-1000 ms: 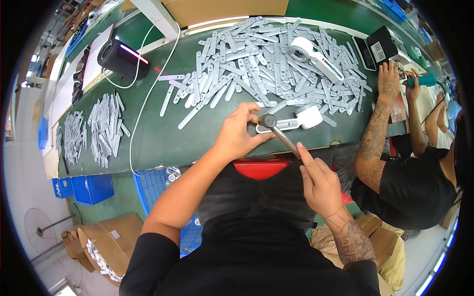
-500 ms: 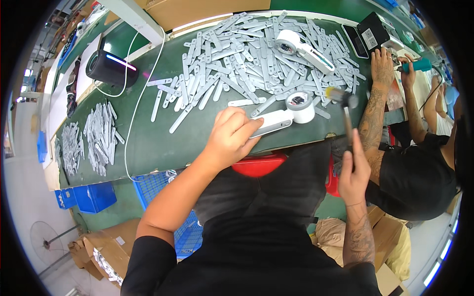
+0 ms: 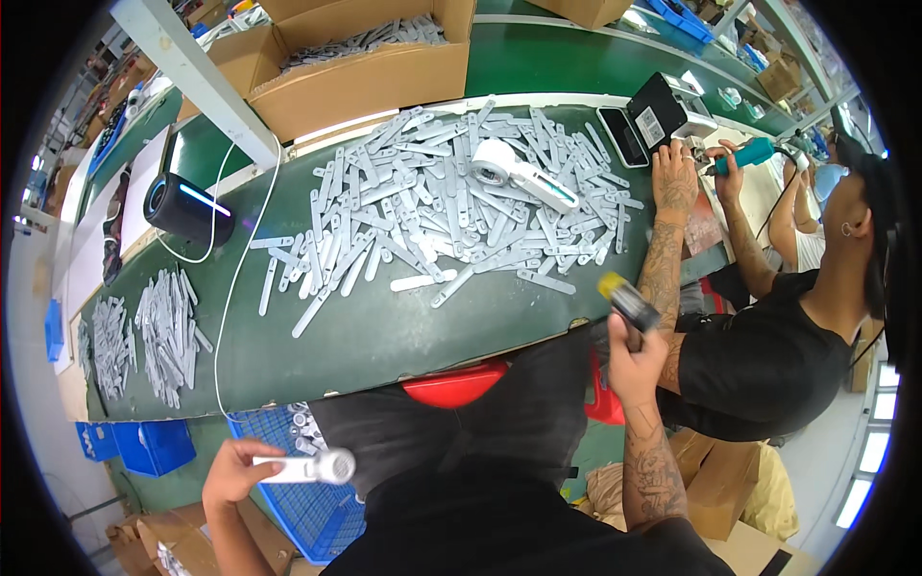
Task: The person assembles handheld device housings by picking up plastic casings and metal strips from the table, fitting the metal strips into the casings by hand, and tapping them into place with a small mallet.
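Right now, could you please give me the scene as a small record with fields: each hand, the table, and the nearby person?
left hand: the left hand holds a white handheld device low at the left, above a blue basket
right hand: the right hand grips a mallet raised beside the table edge
table: green table with a heap of grey flat strips, another white device on the heap, a black cylinder
nearby person: a co-worker's hand holds a teal tool
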{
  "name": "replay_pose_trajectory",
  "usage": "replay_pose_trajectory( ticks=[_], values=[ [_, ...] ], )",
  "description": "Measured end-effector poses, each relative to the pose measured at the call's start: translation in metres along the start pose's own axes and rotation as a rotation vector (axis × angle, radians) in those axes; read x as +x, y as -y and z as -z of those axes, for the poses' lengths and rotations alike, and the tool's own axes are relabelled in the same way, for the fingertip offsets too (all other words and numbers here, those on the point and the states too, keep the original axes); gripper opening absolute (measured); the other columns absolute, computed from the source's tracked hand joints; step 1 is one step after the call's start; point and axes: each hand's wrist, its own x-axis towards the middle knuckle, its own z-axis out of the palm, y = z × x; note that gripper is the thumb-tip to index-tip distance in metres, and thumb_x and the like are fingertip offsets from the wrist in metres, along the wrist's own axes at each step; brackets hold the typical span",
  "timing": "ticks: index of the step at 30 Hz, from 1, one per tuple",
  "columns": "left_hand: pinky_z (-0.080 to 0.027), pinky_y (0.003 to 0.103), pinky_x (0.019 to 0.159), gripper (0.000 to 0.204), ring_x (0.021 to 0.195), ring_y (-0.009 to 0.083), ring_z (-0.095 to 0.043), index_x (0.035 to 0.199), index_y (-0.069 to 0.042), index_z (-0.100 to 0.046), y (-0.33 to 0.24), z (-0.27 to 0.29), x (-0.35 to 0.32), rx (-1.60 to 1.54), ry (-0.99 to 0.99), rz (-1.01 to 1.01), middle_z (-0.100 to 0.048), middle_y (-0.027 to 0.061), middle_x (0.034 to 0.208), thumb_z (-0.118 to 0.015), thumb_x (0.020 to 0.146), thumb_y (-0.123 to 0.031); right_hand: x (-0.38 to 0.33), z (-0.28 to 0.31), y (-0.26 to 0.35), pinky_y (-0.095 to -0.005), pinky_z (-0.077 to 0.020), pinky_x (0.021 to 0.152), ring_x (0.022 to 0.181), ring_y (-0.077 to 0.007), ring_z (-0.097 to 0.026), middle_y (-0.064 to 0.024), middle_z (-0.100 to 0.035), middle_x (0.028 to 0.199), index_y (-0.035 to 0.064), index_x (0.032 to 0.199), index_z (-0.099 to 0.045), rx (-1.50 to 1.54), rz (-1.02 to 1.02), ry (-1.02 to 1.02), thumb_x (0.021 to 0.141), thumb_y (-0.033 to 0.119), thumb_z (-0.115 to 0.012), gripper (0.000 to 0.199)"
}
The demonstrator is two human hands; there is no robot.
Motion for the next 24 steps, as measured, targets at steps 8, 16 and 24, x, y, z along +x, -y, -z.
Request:
replay_pose_trajectory(
  ticks=[8, 16, 24],
  values=[
    [-0.063, 0.04, 0.087, 0.039, 0.093, 0.0297, -0.083, 0.11, -0.006, -0.088, 0.273, 0.008, 0.07, 0.735, -0.102, 0.395, -0.085, 0.0153, 0.102, -0.089, 0.084, -0.036, 0.13, -0.084, 0.006, -0.0412, -0.0583, 0.073, 0.073, -0.0298, -0.074, -0.0169, -0.077, 0.081, 0.0066, 0.14, -0.073, -0.32, -0.102, 0.206, 0.085, 0.038, -0.092, 0.066],
    [-0.059, 0.044, 0.105, 0.041, 0.114, 0.0381, -0.078, 0.108, -0.015, -0.089, 0.24, -0.071, 0.102, 0.731, 0.047, 0.446, -0.082, 0.0221, 0.116, -0.087, 0.084, -0.049, 0.158, -0.094, 0.03, -0.043, -0.0584, 0.072, 0.076, -0.0305, -0.077, -0.0164, -0.08, 0.085, -0.0004, 0.105, -0.081, -0.415, -0.2, 0.329, 0.085, 0.038, -0.092, 0.045],
    [-0.062, 0.034, 0.082, 0.035, 0.091, 0.0175, -0.075, 0.14, 0.003, -0.068, -0.044, -0.161, 0.07, -0.251, -0.034, -0.413, -0.078, 0.0133, 0.104, -0.069, 0.109, -0.015, 0.0, -0.079, 0.092, -0.0346, -0.0563, 0.062, 0.065, -0.0146, -0.068, -0.0048, -0.072, 0.077, 0.0047, 0.104, -0.077, 0.098, 0.009, 0.267, 0.086, 0.022, -0.093, 0.03]
  ],
)
